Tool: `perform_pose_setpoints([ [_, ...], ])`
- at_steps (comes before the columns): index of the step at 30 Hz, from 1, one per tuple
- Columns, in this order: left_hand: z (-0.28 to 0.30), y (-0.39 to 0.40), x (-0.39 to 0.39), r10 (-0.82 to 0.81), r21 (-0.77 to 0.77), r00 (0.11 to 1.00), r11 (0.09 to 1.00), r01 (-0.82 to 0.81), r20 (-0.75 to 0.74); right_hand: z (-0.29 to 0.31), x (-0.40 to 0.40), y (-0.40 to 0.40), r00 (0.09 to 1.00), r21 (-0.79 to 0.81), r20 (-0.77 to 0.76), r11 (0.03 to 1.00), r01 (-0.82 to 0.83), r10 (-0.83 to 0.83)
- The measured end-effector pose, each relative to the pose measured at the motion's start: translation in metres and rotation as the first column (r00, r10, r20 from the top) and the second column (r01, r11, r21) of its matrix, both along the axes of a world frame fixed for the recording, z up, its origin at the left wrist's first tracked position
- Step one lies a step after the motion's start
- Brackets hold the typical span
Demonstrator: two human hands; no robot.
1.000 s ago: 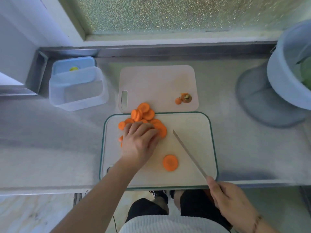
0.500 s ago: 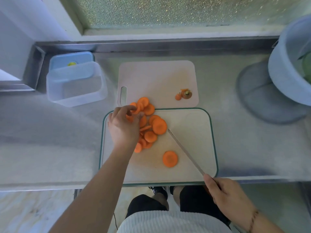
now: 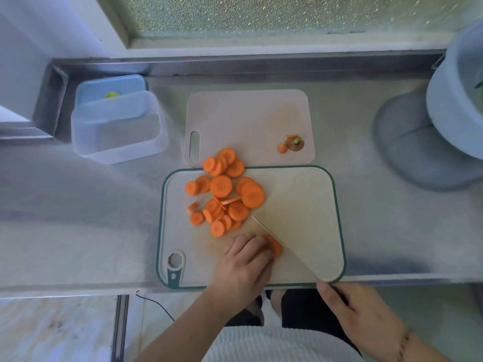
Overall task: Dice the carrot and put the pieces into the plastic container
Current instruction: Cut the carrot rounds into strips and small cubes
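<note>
Several orange carrot slices (image 3: 224, 194) lie heaped on the upper left of the green-rimmed cutting board (image 3: 308, 205). My left hand (image 3: 243, 265) rests near the board's front edge, its fingertips holding down one carrot slice (image 3: 275, 246). My right hand (image 3: 366, 317) grips the knife handle below the board; the knife blade (image 3: 285, 250) runs up-left and sits against that slice. The clear plastic container (image 3: 117, 131) stands empty at the left, apart from both hands.
A blue lid (image 3: 109, 88) lies behind the container. A pale pink board (image 3: 248, 118) behind the green one carries the carrot top (image 3: 294, 143). A large pale blue bowl (image 3: 454, 100) stands at the right. The counter's front edge runs just under the green board.
My left hand left the carrot pile and came down to the single slice near the front of the board. The knife blade shifted to meet that slice.
</note>
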State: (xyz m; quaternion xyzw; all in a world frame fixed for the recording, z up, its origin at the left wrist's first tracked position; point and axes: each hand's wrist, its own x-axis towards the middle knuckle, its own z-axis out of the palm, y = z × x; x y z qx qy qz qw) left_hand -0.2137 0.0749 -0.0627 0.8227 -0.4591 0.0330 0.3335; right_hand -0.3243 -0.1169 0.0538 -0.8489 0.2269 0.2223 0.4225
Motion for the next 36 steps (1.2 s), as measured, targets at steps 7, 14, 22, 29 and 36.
perform_pose_setpoints([
  [7, -0.002, -0.008, -0.002, -0.039, -0.001, 0.999, 0.999, 0.039, 0.014, 0.007, 0.002, -0.002, 0.999, -0.048, 0.013, 0.998, -0.032, 0.032],
  [14, -0.002, -0.001, 0.001, -0.069, -0.010, 0.998, 0.998, 0.069, 0.011, -0.007, -0.008, -0.009, 0.997, -0.104, 0.012, 0.992, -0.071, 0.073],
  [22, 0.004, -0.005, 0.001, -0.074, -0.014, 0.997, 0.997, 0.074, -0.010, -0.012, -0.013, -0.007, 0.994, -0.107, -0.098, 0.993, -0.049, 0.038],
  [29, 0.002, -0.006, -0.002, -0.052, -0.024, 0.999, 0.998, 0.052, 0.002, -0.014, -0.014, -0.008, 0.989, -0.114, -0.143, 0.992, -0.055, 0.038],
  [36, 0.002, -0.007, -0.001, -0.048, -0.033, 0.998, 0.998, 0.047, -0.028, -0.022, 0.010, -0.005, 0.982, -0.080, -0.169, 0.991, -0.103, 0.089],
])
